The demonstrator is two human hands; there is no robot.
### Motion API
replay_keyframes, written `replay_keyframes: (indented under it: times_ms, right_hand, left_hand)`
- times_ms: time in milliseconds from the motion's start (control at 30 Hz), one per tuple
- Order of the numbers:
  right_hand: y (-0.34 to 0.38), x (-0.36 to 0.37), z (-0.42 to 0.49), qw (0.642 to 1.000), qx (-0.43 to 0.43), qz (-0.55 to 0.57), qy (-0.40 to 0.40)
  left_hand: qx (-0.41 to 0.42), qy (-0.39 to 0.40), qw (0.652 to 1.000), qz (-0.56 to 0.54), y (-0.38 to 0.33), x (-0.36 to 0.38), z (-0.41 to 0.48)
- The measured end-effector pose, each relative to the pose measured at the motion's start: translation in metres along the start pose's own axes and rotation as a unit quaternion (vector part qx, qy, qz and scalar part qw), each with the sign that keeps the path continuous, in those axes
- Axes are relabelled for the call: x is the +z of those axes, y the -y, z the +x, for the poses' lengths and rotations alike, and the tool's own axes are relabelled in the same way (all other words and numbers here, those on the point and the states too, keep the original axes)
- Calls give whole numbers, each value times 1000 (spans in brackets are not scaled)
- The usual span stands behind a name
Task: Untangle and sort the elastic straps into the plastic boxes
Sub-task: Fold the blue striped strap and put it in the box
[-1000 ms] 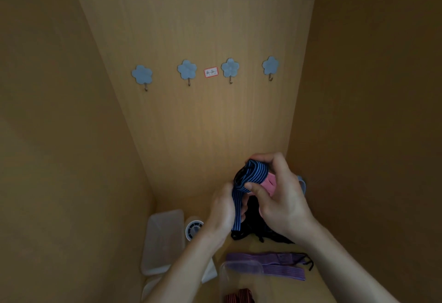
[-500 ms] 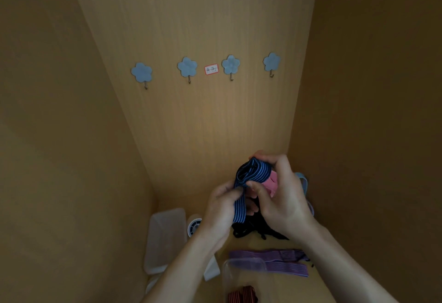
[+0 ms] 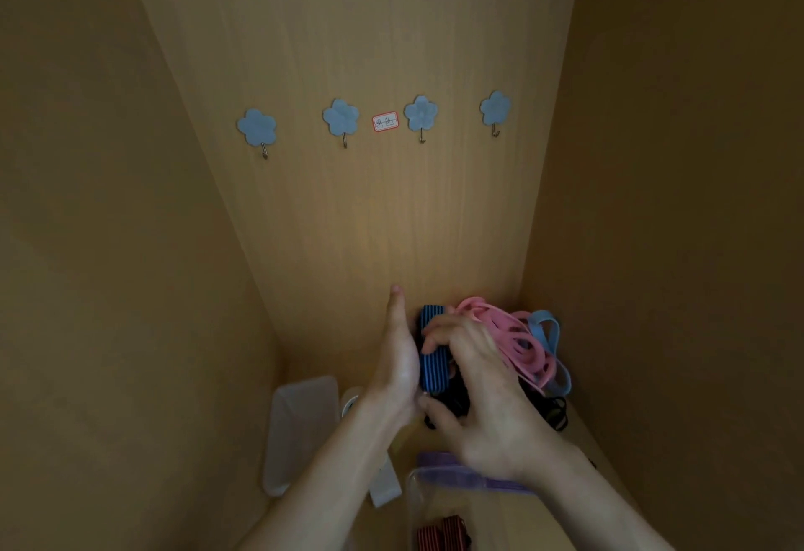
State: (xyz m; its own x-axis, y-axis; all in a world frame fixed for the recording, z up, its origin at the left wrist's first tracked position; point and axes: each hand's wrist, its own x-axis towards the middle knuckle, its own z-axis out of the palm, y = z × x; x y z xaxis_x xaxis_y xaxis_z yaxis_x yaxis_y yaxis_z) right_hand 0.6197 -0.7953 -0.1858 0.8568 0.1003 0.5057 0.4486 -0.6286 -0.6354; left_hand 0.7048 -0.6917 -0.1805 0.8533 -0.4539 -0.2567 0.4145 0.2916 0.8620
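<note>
A blue strap with black stripes (image 3: 432,361), folded into a flat bundle, is held upright between my hands above the shelf. My left hand (image 3: 396,361) presses flat against its left side with straight fingers. My right hand (image 3: 480,394) curls its fingers over the bundle's right side, thumb below. Behind lies a tangle of pink bands (image 3: 515,335), a light blue band (image 3: 547,326) and black straps (image 3: 553,413). A purple strap (image 3: 500,484) lies under my right wrist. A clear box (image 3: 415,489) at the bottom holds red striped straps (image 3: 443,536).
A second clear plastic box (image 3: 300,428) stands at the left against the side wall, with a white lid-like piece (image 3: 385,487) beside it. Wooden walls close in on three sides. Several blue flower hooks (image 3: 341,117) hang on the back wall.
The hanging end of the blue strap is now folded into a compact bundle. My left hand went from pinching it to pressing flat. The pink bands came into view.
</note>
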Motion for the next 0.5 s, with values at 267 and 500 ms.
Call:
replay_keyframes:
  times_ms: [267,500]
  right_hand:
    - [-15,-8,7,955,241,173,14]
    - [-28,9,-11,938,249,241,9]
  left_hand:
    - [71,30,987,142,6,-9,1]
    - [46,-103,986,121,38,-23,16]
